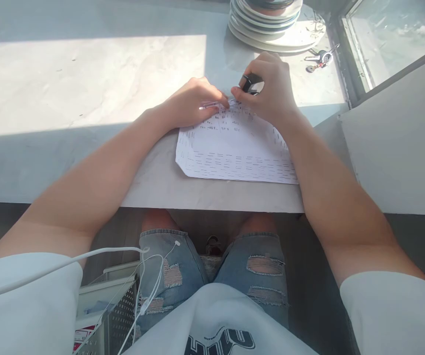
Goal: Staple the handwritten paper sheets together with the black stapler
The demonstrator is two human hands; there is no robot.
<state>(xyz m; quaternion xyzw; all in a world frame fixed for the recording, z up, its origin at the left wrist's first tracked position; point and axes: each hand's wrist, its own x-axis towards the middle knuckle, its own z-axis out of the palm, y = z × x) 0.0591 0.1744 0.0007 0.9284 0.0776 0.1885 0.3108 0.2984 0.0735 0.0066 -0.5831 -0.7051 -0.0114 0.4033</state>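
Note:
A stack of white paper sheets (pixel 234 143) lies near the front edge of the table, with handwriting near its top and rows of short dark dashes, like staples, along its sides and bottom. My left hand (pixel 197 103) is closed at the paper's upper left edge, thumb and fingers pinching it. At the top edge, my right hand (pixel 271 88) is closed around a small black stapler (pixel 251 83), which is partly hidden by the fingers. The two hands are close together but apart.
Stacked plates (pixel 271 29) stand at the back right, with keys (pixel 321 58) beside them near the window frame (pixel 360 59). A white cable (pixel 97 252) hangs over my lap. Below the table at left is a perforated basket (pixel 123 305).

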